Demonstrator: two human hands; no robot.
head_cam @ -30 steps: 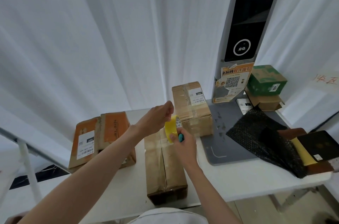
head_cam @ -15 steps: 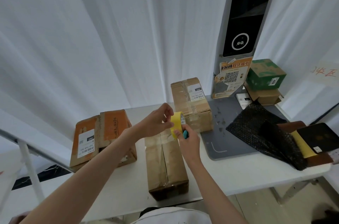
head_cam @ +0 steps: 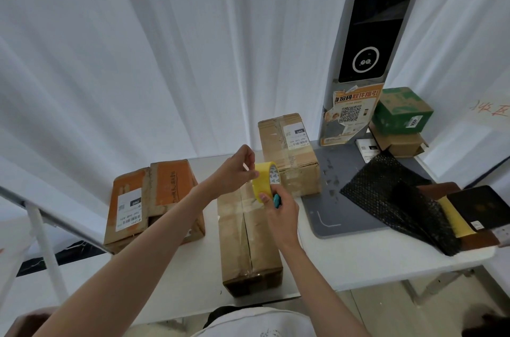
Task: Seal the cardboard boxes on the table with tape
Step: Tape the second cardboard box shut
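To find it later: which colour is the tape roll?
Yellow; the tape roll shows best in the head view.

Bare table [head_cam: 345, 259] lies right of the long box [head_cam: 248, 237] — a gap on its left before the orange box [head_cam: 154, 198]; another box [head_cam: 289, 154] blocks just behind.

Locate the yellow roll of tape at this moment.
In the head view, the yellow tape roll sits mid-frame, held between the left hand and right hand above the far end of the long cardboard box.
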